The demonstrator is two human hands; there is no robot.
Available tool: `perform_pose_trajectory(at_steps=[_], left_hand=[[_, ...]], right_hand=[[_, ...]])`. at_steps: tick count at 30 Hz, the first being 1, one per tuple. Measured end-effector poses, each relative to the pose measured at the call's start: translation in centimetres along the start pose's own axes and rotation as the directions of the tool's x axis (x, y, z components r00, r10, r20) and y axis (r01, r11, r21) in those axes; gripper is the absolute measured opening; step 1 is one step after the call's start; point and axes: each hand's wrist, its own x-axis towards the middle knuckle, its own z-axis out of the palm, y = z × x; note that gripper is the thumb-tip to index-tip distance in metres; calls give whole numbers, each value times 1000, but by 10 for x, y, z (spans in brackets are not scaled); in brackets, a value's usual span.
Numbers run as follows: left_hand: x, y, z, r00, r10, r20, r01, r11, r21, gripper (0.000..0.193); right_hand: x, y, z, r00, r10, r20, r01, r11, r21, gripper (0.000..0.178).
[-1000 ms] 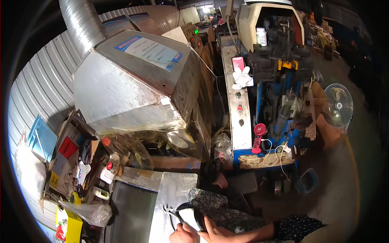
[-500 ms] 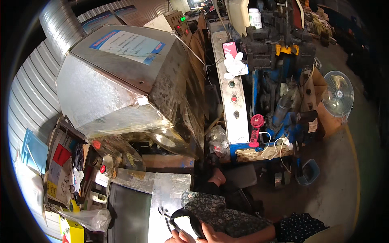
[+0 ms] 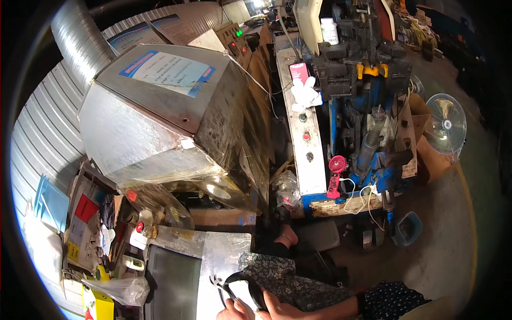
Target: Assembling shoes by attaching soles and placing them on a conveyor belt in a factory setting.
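At the lower edge, both hands are closed on what looks like a shoe upper (image 3: 244, 293), black round the rim with a white face turned up. Thin dark strips or laces (image 3: 217, 282) stick out from its far left side. My left hand (image 3: 233, 310) grips its near left edge, partly cut off by the picture's border. My right hand (image 3: 278, 309) holds the right side, thumb along the black rim. The piece is between a pale metal worktop (image 3: 226, 248) and my lap in dark flowered cloth (image 3: 266, 266).
A large metal hood (image 3: 144, 117) with plastic sheeting stands ahead on the left. To the right is a blue-framed machine (image 3: 368, 144) with a button panel (image 3: 306, 160) and a pink handheld fan (image 3: 335, 176). A dark belt (image 3: 173, 277), pedals (image 3: 373, 239) and a plastic bin (image 3: 408, 229) lie lower.
The surroundings have shifted slightly in the picture as the view moved. Both hands keep hold of the shoe upper in nearly the same place.
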Motion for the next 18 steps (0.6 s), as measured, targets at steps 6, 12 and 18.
perform_pose_trajectory(at_steps=[6, 12, 18], left_hand=[[4, -2, -8, 998, -46, -51, 43, 997, -59, 22], [-1, -4, -12, 985, -162, 55, 167, 980, -105, 24], [-32, -4, -12, 935, -255, 245, 298, 942, -157, 29]], right_hand=[[14, 28, 26, 973, -155, -172, 170, 983, 71, 81], [26, 69, 61, 953, -100, -286, 143, 981, 133, 72], [9, 21, 47, 944, -129, -303, 194, 962, 195, 72]])
